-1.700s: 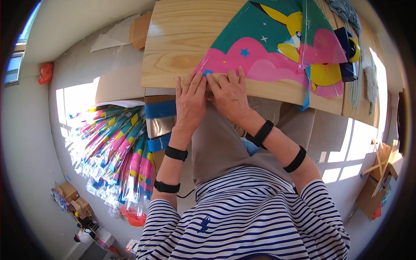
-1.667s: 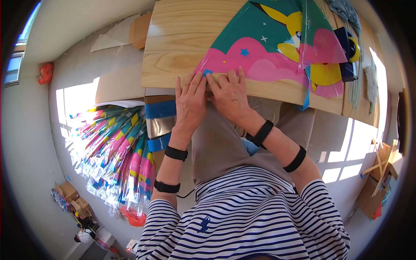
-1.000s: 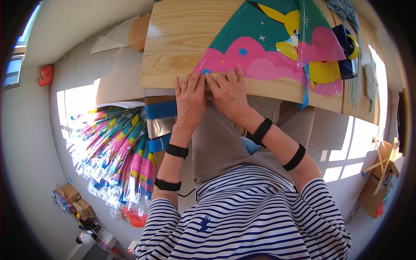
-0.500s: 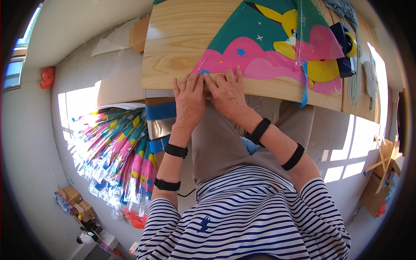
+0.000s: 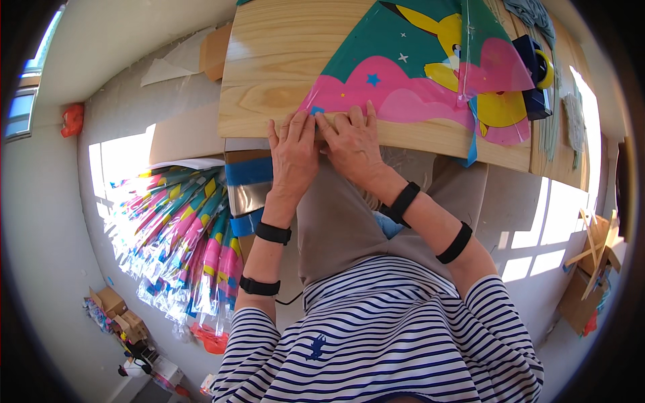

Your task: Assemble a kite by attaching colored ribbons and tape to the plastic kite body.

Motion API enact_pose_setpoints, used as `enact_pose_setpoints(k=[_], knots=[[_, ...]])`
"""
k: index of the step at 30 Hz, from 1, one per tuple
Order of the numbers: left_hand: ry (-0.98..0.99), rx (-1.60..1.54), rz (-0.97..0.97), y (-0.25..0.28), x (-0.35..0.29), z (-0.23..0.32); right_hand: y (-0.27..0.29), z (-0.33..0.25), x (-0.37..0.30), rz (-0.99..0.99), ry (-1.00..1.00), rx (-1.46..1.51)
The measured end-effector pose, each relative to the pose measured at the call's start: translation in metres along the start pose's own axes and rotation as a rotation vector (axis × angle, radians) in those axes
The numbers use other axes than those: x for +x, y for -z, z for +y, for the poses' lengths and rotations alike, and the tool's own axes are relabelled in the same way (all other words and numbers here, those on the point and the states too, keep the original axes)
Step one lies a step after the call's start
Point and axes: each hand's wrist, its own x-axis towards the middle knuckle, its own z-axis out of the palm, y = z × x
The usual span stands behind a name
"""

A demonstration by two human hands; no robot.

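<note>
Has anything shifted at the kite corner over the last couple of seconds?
Hardly anything. Both the left hand and the right hand stay pressed side by side on the near corner of the colourful kite, at the edge of the wooden table. Nothing was picked up or let go; only the view drifted slightly.

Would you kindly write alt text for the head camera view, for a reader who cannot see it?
Both hands, left hand and right hand, press side by side on the pink corner of a teal, pink and yellow kite at the near edge of a wooden table. Wrapped colourful kites fan out on the floor to the left.
</note>
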Motion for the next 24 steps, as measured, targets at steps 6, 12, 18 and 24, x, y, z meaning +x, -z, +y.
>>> enact_pose_setpoints(k=[6,12,18,24], knots=[[-0.013,0.036,-0.005,0.001,0.0,0.0,0.002,-0.001,0.0,-0.005,-0.011,0.012],[-0.018,0.124,-0.055,0.003,0.0,0.0,0.008,0.001,-0.001,0.026,-0.081,0.124],[0.009,0.128,-0.082,0.003,0.004,0.009,0.078,0.083,-0.021,0.304,-0.267,0.267],[0.034,0.105,-0.073,0.001,-0.004,0.006,0.18,0.267,-0.107,0.811,-0.865,0.308]])
